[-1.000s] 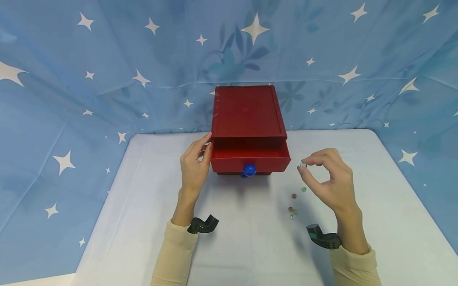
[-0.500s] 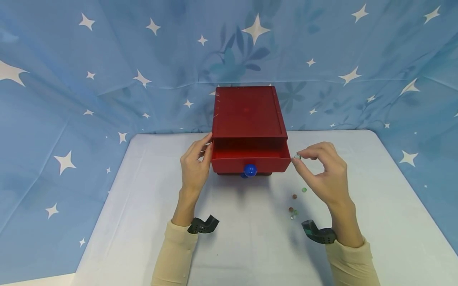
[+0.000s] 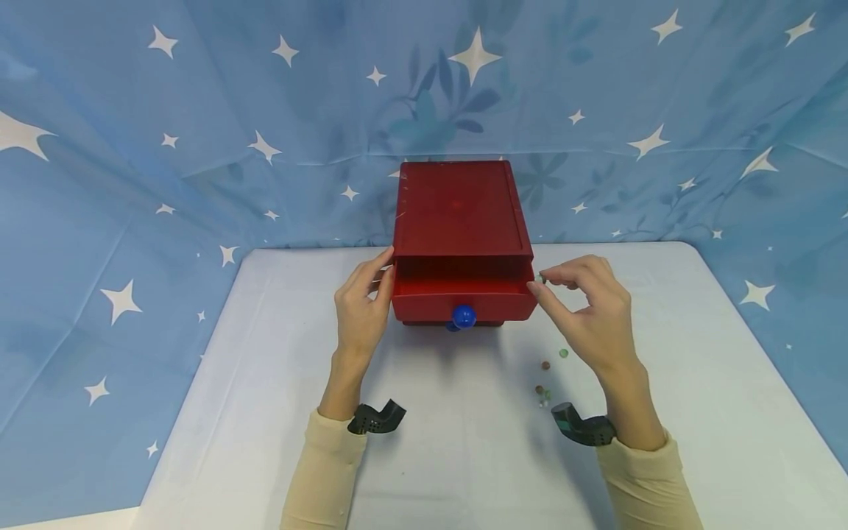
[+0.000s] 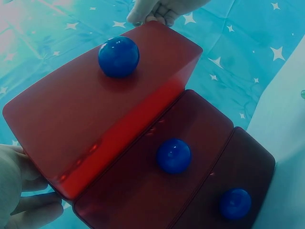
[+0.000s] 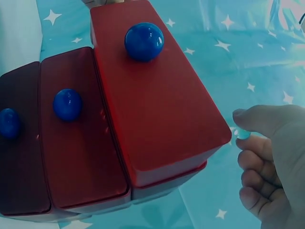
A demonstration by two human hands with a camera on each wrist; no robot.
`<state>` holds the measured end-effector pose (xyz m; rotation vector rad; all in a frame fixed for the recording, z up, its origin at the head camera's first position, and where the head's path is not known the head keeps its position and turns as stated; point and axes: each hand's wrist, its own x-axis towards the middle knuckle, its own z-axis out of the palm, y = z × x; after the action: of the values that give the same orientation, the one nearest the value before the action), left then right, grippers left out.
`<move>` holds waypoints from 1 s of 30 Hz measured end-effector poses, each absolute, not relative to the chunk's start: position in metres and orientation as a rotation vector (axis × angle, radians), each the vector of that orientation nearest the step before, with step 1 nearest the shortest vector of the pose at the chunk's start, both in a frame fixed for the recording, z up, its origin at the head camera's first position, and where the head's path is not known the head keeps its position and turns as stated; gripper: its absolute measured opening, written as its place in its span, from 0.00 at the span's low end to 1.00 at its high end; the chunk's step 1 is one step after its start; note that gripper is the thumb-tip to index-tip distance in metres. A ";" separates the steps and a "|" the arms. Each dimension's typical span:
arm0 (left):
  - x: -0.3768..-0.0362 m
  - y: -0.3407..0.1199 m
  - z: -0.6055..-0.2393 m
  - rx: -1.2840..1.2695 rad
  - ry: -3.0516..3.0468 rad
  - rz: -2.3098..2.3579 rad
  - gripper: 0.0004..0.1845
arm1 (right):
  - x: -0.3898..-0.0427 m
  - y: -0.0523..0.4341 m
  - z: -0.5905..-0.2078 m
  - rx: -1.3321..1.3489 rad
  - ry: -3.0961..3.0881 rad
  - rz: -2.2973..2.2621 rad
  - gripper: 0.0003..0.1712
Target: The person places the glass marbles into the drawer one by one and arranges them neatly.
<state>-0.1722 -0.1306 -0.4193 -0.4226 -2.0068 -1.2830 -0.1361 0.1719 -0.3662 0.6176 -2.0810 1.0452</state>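
A dark red drawer cabinet [image 3: 462,210] stands at the back of the table, its top drawer [image 3: 464,306] pulled out and its blue round knob [image 3: 464,316] facing front. The part of the drawer's inside that shows looks bare. My left hand [image 3: 360,316] touches the left side of the cabinet and drawer with thumb and fingertips. Just at the drawer's right front corner, my right hand [image 3: 596,316] pinches a small, pale glassy bead [image 5: 243,134] between thumb and index finger. In the right wrist view the bead is outside the drawer, partly hidden by the fingertips.
Several small green, brown and clear beads [image 3: 546,366] lie on the white table [image 3: 464,456] in front of my right hand. Two more closed drawers with blue knobs [image 4: 174,155] sit below the top one. Behind hangs a blue star-patterned cloth [image 3: 318,110].
My right hand has moved left and away from me with the pinched bead, up to the drawer's right front corner. My left hand and the cabinet keep their places.
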 end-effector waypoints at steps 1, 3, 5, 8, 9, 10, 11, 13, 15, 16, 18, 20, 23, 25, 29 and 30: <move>-0.172 -0.131 -0.419 -0.422 -2.008 -1.284 0.18 | -0.136 0.171 -0.366 0.615 -2.089 1.036 0.14; -0.172 -0.131 -0.419 -0.421 -2.009 -1.288 0.18 | -0.138 0.169 -0.364 0.614 -2.101 1.021 0.15; -0.172 -0.131 -0.419 -0.421 -2.008 -1.290 0.18 | -0.139 0.166 -0.363 0.623 -2.107 1.010 0.14; -0.172 -0.130 -0.418 -0.421 -2.007 -1.286 0.18 | -0.142 0.162 -0.361 0.647 -2.111 0.998 0.13; -0.172 -0.130 -0.418 -0.420 -2.006 -1.283 0.18 | -0.143 0.161 -0.361 0.652 -2.114 0.993 0.12; -0.172 -0.130 -0.417 -0.419 -2.007 -1.280 0.18 | -0.144 0.160 -0.360 0.658 -2.114 0.990 0.12; -0.172 -0.130 -0.417 -0.417 -2.007 -1.278 0.18 | -0.145 0.159 -0.360 0.659 -2.121 0.982 0.12; -0.172 -0.129 -0.417 -0.416 -2.009 -1.274 0.18 | -0.146 0.158 -0.360 0.662 -2.135 0.966 0.11; -0.172 -0.129 -0.418 -0.414 -2.012 -1.270 0.18 | -0.148 0.158 -0.360 0.665 -2.156 0.946 0.12; -0.172 -0.130 -0.418 -0.415 -2.014 -1.269 0.18 | -0.149 0.158 -0.360 0.673 -2.165 0.939 0.12; -0.172 -0.130 -0.418 -0.418 -2.017 -1.267 0.18 | -0.150 0.158 -0.360 0.694 -2.180 0.929 0.13; -0.172 -0.130 -0.418 -0.421 -2.019 -1.269 0.18 | -0.152 0.157 -0.359 0.715 -2.192 0.923 0.13; -0.173 -0.130 -0.418 -0.422 -2.017 -1.277 0.18 | -0.153 0.156 -0.359 0.735 -2.189 0.922 0.14; -0.173 -0.130 -0.418 -0.419 -2.015 -1.281 0.18 | -0.154 0.155 -0.359 0.739 -2.183 0.926 0.14; -0.173 -0.130 -0.418 -0.413 -2.012 -1.278 0.18 | -0.154 0.153 -0.359 0.741 -2.177 0.935 0.15; -0.173 -0.130 -0.418 -0.412 -2.011 -1.277 0.18 | -0.154 0.153 -0.359 0.740 -2.180 0.936 0.14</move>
<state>-0.1730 -0.1304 -0.4184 -0.4122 -2.0108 -1.2767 -0.1543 0.1527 -0.3593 0.7396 -2.1795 0.9356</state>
